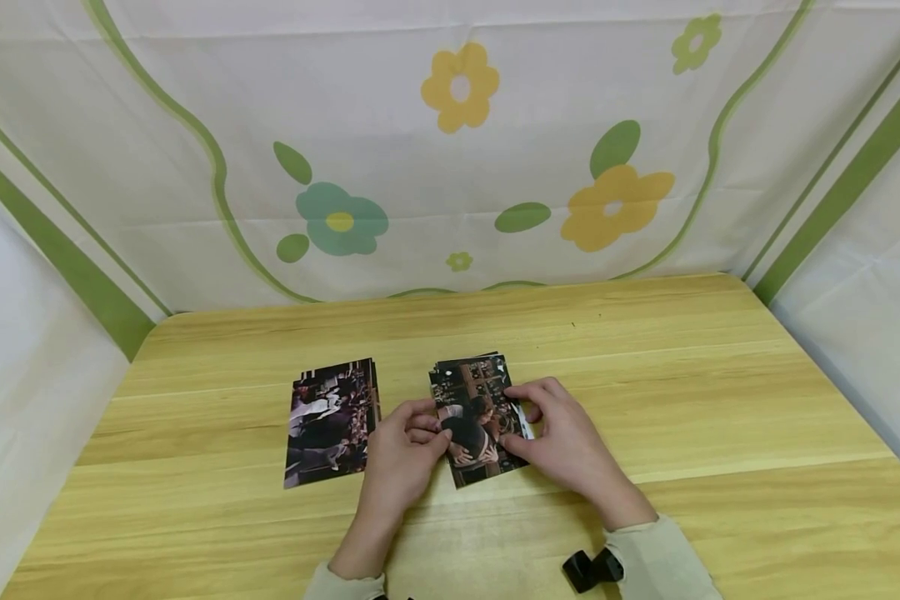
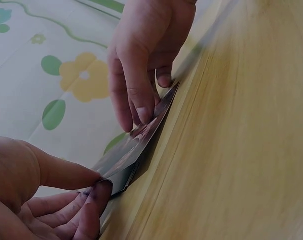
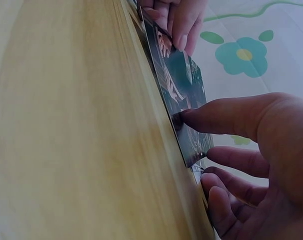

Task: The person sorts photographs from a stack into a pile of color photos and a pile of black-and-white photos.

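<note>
A small stack of photo prints lies in the middle of the table, its top photo (image 1: pixel 474 385) dark, with figures against a crowd. My left hand (image 1: pixel 400 458) pinches that photo's left edge, thumb above and index finger below, as the left wrist view shows. At the opposite edge my right hand (image 1: pixel 566 433) holds it, the thumb on the printed face and the other fingers along the side. The photo is tilted, its near edge raised a little in the left wrist view. Other prints peek out beneath it at the top and right.
Just left of my left hand lies a second stack of photos (image 1: pixel 328 429), slightly fanned. The wood-grain table (image 1: pixel 720 400) runs back to a white flowered cloth (image 1: pixel 390 133). By the right sleeve (image 1: pixel 656 558) is a black object (image 1: pixel 588 571).
</note>
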{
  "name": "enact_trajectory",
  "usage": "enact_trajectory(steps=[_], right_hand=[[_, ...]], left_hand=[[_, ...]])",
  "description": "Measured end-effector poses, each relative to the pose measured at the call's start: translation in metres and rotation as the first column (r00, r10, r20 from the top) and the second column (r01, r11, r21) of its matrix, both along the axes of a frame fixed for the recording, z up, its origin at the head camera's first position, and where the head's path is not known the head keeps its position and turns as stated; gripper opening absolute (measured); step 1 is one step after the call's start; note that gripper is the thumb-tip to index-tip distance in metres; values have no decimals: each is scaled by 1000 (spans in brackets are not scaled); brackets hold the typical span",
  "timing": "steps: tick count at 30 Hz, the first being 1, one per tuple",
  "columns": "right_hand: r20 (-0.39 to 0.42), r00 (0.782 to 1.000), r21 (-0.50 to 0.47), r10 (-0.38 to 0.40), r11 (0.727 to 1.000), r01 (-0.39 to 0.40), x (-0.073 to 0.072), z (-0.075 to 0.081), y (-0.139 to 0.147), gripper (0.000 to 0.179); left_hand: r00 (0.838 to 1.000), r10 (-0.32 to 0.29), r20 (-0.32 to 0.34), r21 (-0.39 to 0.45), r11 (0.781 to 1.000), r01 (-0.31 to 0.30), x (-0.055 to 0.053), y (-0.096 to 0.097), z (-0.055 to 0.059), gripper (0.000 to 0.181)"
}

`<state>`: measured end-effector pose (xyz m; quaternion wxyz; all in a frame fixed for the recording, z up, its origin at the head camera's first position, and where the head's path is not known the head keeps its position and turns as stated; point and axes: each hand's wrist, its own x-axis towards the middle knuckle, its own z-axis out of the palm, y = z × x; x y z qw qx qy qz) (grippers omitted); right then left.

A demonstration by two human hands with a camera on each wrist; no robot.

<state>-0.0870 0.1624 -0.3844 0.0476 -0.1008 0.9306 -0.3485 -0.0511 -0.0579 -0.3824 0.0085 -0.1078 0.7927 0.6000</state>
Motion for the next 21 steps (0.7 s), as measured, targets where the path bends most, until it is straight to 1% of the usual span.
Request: enact_trajectory(steps=[8,13,21], right_hand=[[-14,1000,-4,5,1000,-5,1,1,-1,63],[0,1000,-11,-6,1000,6,1,4,-1,65],[15,1000,-21,-23,999,24,1,5,-1,65]], left_hand=[[1000,-14,7,44,999,14,0,-1,1,41],[1000,-14,12,78,997,13,0,-3,1,38],[1000,-12,6,100,995,11,0,-3,0,33]])
